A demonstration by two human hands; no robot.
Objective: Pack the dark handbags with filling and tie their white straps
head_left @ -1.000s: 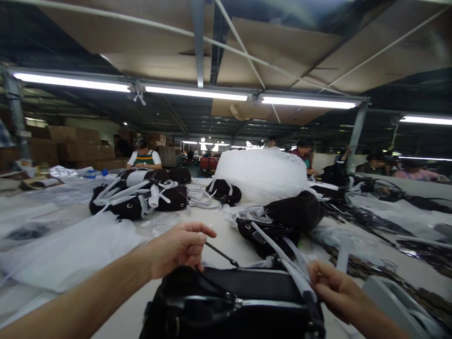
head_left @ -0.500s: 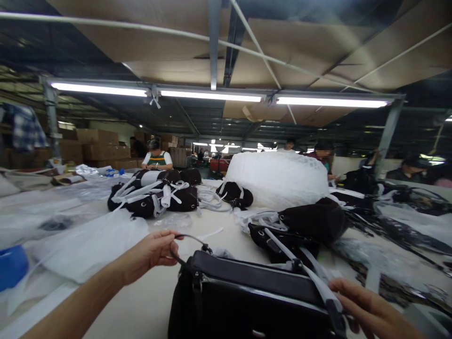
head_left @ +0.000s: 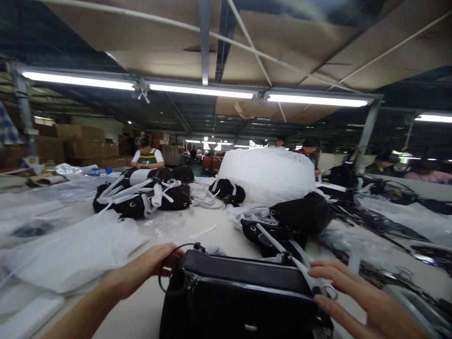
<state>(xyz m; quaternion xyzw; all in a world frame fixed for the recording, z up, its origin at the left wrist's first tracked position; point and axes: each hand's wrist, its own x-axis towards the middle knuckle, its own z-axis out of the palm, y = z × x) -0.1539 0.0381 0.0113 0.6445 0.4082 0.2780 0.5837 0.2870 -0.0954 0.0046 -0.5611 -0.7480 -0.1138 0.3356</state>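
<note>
A black bag [head_left: 240, 303] with a zip along its upper edge is positioned at the near middle of the table [head_left: 208, 219]; the left hand [head_left: 165, 260] is placed at its left end, partly hidden, so its grip cannot be determined, while the right hand [head_left: 360, 294] is held unclenched, fingers parted, beside the white-wrapped strap [head_left: 307, 275] on the right. Farther off, other black bags [head_left: 300, 214] are laid out, backed by a white bundle [head_left: 266, 174].

Black bag [head_left: 240, 306] — silver zip [head_left: 247, 285]
</note>
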